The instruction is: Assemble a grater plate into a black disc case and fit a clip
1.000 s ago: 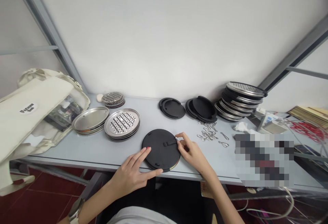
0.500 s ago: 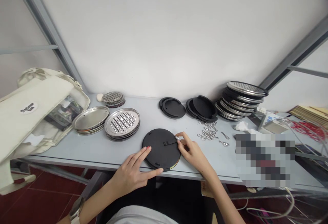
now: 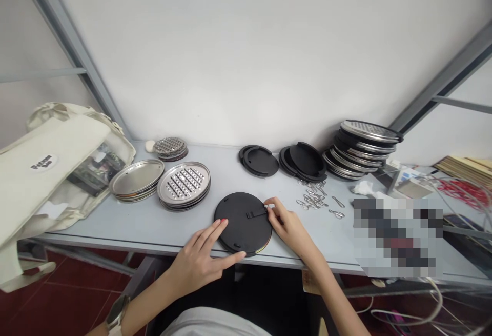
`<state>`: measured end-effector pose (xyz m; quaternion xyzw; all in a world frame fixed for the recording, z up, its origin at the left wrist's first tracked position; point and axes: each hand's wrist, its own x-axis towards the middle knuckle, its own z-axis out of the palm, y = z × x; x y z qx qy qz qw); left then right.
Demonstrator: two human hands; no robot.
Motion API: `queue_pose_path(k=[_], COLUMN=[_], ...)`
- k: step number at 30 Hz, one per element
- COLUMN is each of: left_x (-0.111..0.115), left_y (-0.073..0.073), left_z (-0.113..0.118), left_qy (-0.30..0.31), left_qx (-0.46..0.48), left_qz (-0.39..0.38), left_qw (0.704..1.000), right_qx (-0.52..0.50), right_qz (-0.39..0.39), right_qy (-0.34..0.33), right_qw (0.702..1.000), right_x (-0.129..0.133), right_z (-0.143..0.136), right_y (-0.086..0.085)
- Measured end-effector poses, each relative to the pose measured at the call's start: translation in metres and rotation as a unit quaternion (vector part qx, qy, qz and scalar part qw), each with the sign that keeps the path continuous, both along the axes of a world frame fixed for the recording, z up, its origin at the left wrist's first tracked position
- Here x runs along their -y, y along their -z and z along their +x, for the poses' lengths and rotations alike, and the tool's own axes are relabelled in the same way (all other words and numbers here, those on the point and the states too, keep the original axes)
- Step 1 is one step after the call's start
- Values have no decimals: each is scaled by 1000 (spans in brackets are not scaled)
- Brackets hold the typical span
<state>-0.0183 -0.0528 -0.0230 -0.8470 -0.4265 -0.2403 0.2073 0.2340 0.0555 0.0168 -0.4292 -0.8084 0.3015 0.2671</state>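
A black round plastic cover (image 3: 243, 228) lies flat near the table's front edge, with a narrow slot tab towards its right side. Under its lower right rim shows a thin coloured edge. My left hand (image 3: 203, 256) steadies the cover, fingertips on its left part and thumb along the front rim. At the right rim, by the outer end of the tab, my right hand (image 3: 286, 223) pinches a small shiny metal piece (image 3: 266, 206), mostly hidden by the fingertips. Loose metal wire clips (image 3: 313, 195) lie scattered to the right, beyond that hand.
Round metal grater plates (image 3: 184, 184) and plain metal discs (image 3: 136, 178) are stacked at left. More black covers (image 3: 261, 161) lie behind. A tall stack of graters in black covers (image 3: 361, 149) stands at back right. A cream bag (image 3: 77, 136) occupies the left end.
Almost nothing differs. Both hands keep their places on the black cover, and the whole view has shifted very slightly.
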Motion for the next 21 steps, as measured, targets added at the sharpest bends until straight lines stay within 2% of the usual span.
queue_pose_path(k=[14,21], left_x=[0,-1], left_y=[1,2], left_z=[-1,2], left_qy=[-1,-24], left_qx=[-19,-6], left_qz=[-1,9], left_qw=[1000,1000], right_qx=[10,-39], right_qz=[21,51], right_qy=[15,44], right_qw=[1000,997], right_x=[2,4], right_z=[-2,-3], right_y=[4,5])
